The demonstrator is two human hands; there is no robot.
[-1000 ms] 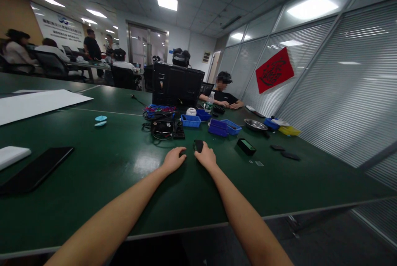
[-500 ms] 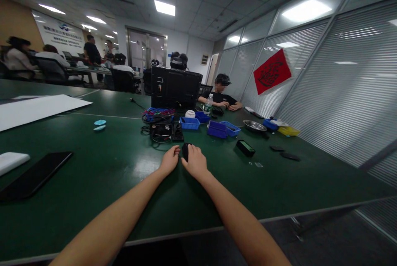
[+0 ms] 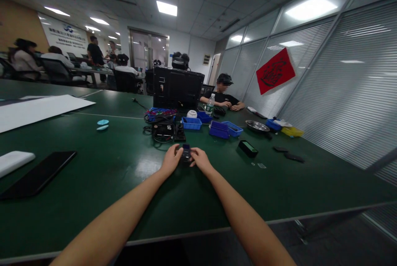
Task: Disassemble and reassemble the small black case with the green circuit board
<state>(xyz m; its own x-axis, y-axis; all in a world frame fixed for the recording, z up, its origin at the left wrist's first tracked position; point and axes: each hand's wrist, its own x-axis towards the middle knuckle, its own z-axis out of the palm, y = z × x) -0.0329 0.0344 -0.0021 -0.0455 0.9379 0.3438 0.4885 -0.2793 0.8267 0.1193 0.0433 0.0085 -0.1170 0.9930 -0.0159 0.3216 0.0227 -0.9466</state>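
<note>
Green and wide, the surface [image 3: 192, 200] fills the near half of a dim office, with a screen [image 3: 176, 90] turned back-to at twelve o'clock and a person [image 3: 228, 97] in black seated across at one o'clock. Take the small black gadget [image 3: 186, 153] as the centre of the dial: it is straight ahead of the wearer, between both hands. The left hand [image 3: 171, 160] is at nine o'clock to it, half curled, thumb and fingers against its side; the right hand [image 3: 201, 160] is at three, loosely bent, fingertips on the opposite edge. Neither hand is spread wide; together they have hold of the gadget from both flanks, probably so that it stays steady and its top face is uncovered. Whether it rests on the surface or is slightly raised, I cannot tell.

Beyond it at twelve sit a blue tray [image 3: 191, 124] and a white ball [image 3: 192, 114]; a black device with cables [image 3: 163, 130] lies near eleven. Trays seem used to keep small items from scattering. At three o'clock lies a black box with a green top [image 3: 248, 148], a small clear piece [image 3: 262, 166] just beyond its near end. A dark flat panel [image 3: 40, 175] lies well apart, toward nine, perhaps leaving room for the forearms.
</note>
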